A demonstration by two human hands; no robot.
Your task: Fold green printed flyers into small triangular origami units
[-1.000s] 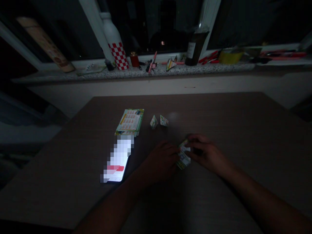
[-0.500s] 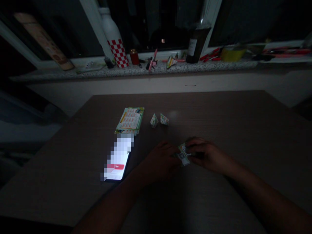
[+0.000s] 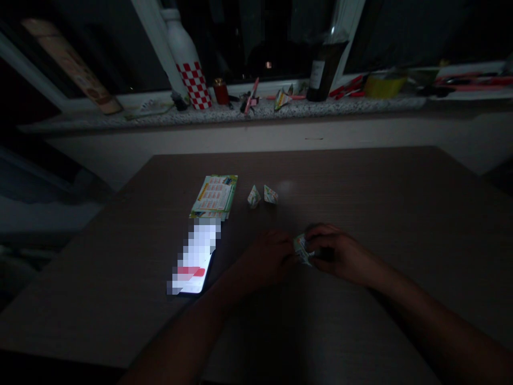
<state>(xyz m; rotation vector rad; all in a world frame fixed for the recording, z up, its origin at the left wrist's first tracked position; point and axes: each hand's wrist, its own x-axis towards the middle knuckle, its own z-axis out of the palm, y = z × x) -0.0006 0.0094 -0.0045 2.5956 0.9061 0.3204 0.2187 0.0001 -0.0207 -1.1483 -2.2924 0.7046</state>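
Note:
Between my hands is a small piece of folded printed paper (image 3: 303, 250), green and white, held just over the table. My left hand (image 3: 270, 258) pinches its left side, with the fingers dark and partly hidden. On its right side, my right hand (image 3: 334, 250) grips it between thumb and curled fingers. Two small folded paper shapes, a left one (image 3: 254, 197) and a right one (image 3: 271, 194), stand beyond my left hand. Farther left lies a stack of printed paper sheets (image 3: 214, 193).
A lit phone (image 3: 196, 262) lies left of my left forearm, touching the stack's near edge. The brown table (image 3: 380, 187) ends at a wall. On the granite sill (image 3: 148, 120) stand a checkered bottle (image 3: 194, 80), a dark bottle (image 3: 319, 77), a small red jar (image 3: 220, 92) and yellow tape (image 3: 382, 86).
The lower flap of the paper has folded in, so less of its printed face shows. My left fingers have shifted slightly over it. The other things stay in place.

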